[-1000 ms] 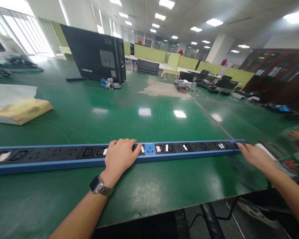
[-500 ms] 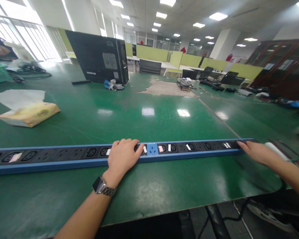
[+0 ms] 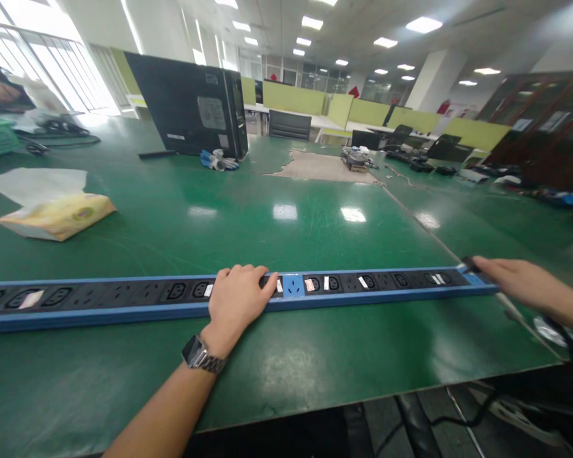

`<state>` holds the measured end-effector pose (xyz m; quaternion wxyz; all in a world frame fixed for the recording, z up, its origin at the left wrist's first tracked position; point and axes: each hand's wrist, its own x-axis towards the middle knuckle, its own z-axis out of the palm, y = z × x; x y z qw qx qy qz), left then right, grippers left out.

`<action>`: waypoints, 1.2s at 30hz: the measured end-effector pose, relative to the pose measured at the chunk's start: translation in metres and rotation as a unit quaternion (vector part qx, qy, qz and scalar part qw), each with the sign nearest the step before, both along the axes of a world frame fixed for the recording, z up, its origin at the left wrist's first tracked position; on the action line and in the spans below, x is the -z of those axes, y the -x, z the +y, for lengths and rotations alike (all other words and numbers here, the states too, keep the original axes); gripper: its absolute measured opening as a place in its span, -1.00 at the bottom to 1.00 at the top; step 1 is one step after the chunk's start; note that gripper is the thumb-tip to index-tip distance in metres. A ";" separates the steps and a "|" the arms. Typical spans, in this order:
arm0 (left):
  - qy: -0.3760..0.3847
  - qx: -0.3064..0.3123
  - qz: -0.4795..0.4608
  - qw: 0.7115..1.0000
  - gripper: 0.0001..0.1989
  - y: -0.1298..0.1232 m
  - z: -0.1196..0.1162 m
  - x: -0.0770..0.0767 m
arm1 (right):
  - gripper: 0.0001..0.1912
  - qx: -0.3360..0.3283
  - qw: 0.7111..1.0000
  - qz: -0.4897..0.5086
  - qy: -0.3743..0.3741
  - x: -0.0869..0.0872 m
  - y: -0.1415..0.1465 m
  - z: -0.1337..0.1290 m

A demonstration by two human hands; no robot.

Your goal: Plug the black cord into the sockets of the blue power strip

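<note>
Green table (image 3: 277,248), office room. One long power strip (image 3: 293,286) along its near edge. Left hand (image 3: 241,298): grip clasped across the strip's middle, presumably steadying it. Right hand (image 3: 518,280): grip pinching a small dark piece (image 3: 470,263), unidentified, at the strip's right end.

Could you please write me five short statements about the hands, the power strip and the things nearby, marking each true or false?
1. The left hand lies across the power strip. True.
2. The watch is on the right wrist. False: it is on the left one.
3. The gloves lie close to the black computer case. True.
4. The tissue pack sits on top of the computer case. False: it lies on the green table.
5. The right hand holds a dark object near the strip's right end. True.
</note>
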<state>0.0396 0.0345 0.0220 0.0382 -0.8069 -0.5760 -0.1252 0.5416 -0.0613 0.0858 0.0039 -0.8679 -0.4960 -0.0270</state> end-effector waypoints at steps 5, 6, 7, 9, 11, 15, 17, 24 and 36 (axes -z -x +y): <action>0.002 0.011 -0.006 1.000 -0.50 0.002 -0.001 -0.001 | -0.33 -0.084 0.992 0.060 0.068 0.039 0.068 0.016; 0.001 0.011 -0.006 1.000 -0.50 0.003 -0.003 -0.001 | -0.31 -0.078 0.993 0.037 0.076 0.044 0.072 0.020; 0.001 0.010 -0.006 1.000 -0.50 0.003 -0.004 -0.001 | -0.30 -0.070 0.994 0.019 0.084 0.047 0.072 0.022; 0.002 0.005 -0.008 1.000 -0.50 0.003 -0.008 -0.001 | -0.31 -0.062 0.993 0.000 0.097 0.048 0.068 0.024; 0.005 0.001 -0.012 1.000 -0.51 0.003 -0.011 -0.001 | -0.33 -0.073 0.992 0.002 0.105 0.047 0.068 0.023; 0.003 0.001 -0.016 1.000 -0.51 0.002 -0.013 -0.002 | -0.36 -0.047 0.992 -0.014 0.118 0.050 0.084 0.014; 0.001 -0.002 -0.014 1.000 -0.51 0.002 -0.012 -0.003 | -0.35 -0.020 0.993 -0.021 0.117 0.052 0.092 0.010; 0.000 -0.005 -0.008 1.000 -0.50 0.000 -0.011 -0.003 | -0.32 -0.007 0.999 -0.023 0.032 -0.004 0.118 0.004; -0.009 0.001 -0.027 1.000 -0.52 0.001 -0.007 0.000 | -0.35 -0.164 0.978 0.093 0.087 0.015 0.226 0.042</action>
